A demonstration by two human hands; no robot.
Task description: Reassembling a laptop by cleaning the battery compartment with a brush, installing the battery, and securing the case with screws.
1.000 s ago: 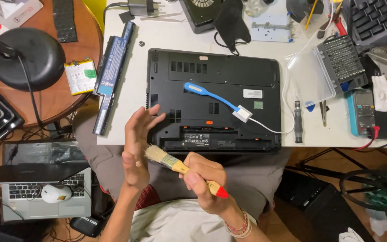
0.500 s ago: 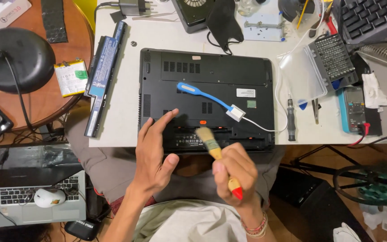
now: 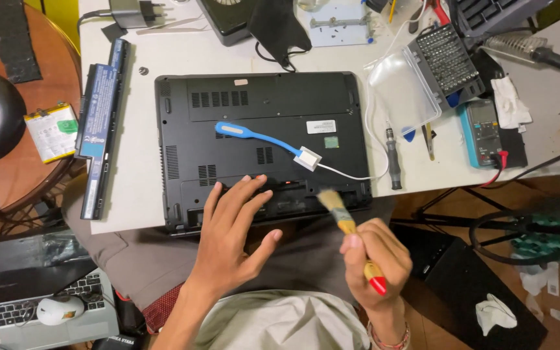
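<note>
A black laptop (image 3: 260, 110) lies upside down on the white table (image 3: 131, 162), its empty battery bay at the near edge. My left hand (image 3: 231, 236) is open, fingers spread, fingertips resting on the laptop's near edge by the bay. My right hand (image 3: 377, 259) grips a wooden paintbrush (image 3: 343, 220) with a red handle tip; its bristles are blurred and hover over the bay's right end. A blue flexible USB lamp (image 3: 254, 135) with a white adapter (image 3: 308, 158) and white cable lies on the laptop's underside.
A long black battery pack (image 3: 98, 123) lies left of the laptop. Right of it are a screwdriver (image 3: 393, 159), a bit set case (image 3: 445, 61), a multimeter (image 3: 484, 133) and a black face mask (image 3: 280, 26). A second laptop with a mouse (image 3: 59, 310) sits low left.
The view has shifted closer to the laptop. My left hand moved forward onto the laptop's near edge. My right hand carried the brush to the right, toward the bay's right end.
</note>
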